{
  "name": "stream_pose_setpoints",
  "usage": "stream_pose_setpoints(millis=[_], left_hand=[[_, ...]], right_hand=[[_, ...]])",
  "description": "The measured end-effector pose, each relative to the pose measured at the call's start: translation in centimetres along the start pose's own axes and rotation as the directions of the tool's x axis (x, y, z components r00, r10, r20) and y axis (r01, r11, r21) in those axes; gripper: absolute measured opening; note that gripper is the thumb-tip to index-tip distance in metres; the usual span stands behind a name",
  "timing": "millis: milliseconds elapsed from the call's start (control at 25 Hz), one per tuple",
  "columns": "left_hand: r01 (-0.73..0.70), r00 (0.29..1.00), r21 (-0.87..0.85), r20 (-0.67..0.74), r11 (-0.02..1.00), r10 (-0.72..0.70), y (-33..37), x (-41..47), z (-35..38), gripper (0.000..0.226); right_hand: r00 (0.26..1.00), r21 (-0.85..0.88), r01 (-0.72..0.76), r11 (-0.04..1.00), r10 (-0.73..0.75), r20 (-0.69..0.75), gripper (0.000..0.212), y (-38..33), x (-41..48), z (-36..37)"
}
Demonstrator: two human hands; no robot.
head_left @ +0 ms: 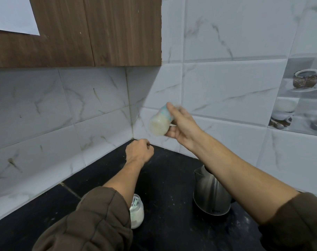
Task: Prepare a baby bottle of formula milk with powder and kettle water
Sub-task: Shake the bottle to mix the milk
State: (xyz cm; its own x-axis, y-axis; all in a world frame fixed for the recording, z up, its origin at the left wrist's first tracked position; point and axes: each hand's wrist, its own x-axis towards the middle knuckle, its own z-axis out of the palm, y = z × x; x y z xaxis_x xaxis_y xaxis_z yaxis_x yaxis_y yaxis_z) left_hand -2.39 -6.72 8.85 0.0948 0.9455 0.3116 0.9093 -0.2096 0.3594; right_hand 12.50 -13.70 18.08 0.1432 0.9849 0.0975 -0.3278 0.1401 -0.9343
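Wooden wall cabinet, upper left, above the marble-patterned wall tiles that meet at the back corner of the black countertop.

Left forearm, in a brown sleeve, reaches from the front edge toward that corner. A glass jar of white powder stands upright on the countertop near the front edge, partly hidden under this forearm; a pale scoop appears to stand inside it.

Left hand, above the back corner of the countertop: fingers clenched into a loose fist, with nothing visible inside it.

Baby bottle, raised in the air before the right-hand wall, well above the countertop. It is tilted, base toward the camera, holds creamy white liquid, and is blurred.

Right hand: thumb and fingers wrapped round the bottle's upper part.

Stainless-steel kettle, upright on the countertop near the right wall, beneath the right forearm, well apart from the jar.

Decorative tile picturing cups, on the wall at the far right.
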Motion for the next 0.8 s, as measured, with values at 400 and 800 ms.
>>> stream_pose_setpoints(millis=[400, 800], left_hand=[[-0.003, 1.0, 0.013, 0.0, 1.0, 0.003, -0.2, 0.2, 0.3, 0.029], [-0.011, 1.0, 0.02, 0.0, 1.0, 0.011, -0.4, 0.1, 0.5, 0.03]], right_hand=[[0.998, 0.077, 0.011, 0.997, -0.006, -0.07, 0.068, -0.2, 0.8, -0.8], [0.999, 0.071, -0.021, 0.997, 0.023, -0.035, 0.043, -1.0, 0.1, -0.4]])
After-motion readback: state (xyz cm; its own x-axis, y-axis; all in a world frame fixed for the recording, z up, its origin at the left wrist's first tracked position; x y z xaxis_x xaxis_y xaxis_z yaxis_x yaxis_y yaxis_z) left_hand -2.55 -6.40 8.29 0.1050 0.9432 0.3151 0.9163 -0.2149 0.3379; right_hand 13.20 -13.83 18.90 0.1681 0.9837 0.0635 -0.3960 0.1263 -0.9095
